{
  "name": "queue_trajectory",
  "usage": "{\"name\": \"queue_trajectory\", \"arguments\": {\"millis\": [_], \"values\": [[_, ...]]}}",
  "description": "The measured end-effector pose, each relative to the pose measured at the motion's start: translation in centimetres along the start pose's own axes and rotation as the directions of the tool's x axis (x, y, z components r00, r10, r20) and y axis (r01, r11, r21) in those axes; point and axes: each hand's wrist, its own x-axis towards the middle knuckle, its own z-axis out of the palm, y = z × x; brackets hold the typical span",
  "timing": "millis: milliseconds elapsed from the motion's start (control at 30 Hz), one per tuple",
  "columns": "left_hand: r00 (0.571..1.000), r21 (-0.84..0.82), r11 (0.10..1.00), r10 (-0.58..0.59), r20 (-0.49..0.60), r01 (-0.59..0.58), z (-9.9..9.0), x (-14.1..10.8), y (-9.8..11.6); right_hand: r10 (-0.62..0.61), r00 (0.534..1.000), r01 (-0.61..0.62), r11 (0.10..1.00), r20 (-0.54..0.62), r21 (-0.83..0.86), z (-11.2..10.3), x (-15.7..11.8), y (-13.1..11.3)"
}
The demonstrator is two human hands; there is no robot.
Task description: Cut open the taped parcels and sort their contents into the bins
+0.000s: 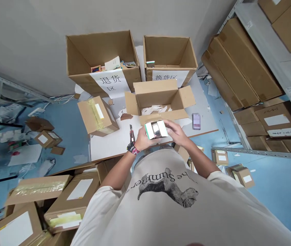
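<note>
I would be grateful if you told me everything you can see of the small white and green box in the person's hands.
The small white and green box is a squarish carton, white with a green band along one edge and a glossy silver-grey centre, perhaps a window. It is tilted, held between the left hand and right hand, above a white table top.

The left hand (pixel 143 139) and right hand (pixel 176 131) held a small white-and-green box (pixel 156 130) over an open cardboard carton (pixel 158 97) on a white table (pixel 109 147), a utility knife (pixel 132 133) just beside the left hand.
</note>
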Motion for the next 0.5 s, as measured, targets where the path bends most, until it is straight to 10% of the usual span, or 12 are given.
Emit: {"name": "queue_trajectory", "arguments": {"millis": [200, 500], "values": [[0.976, 0.028, 0.987, -0.159, 0.150, 0.157, 2.4, -2.7, -4.1, 0.164, 0.974, -0.189, 0.969, 0.157, 0.160, 2.4, -3.8, 5.9], [0.949, 0.001, 0.958, -0.284, 0.139, 0.287, 5.9, -1.0, -10.7, 0.275, 0.960, -0.277, 0.960, 0.056, 0.033, 4.5, 0.0, 13.2]]}}
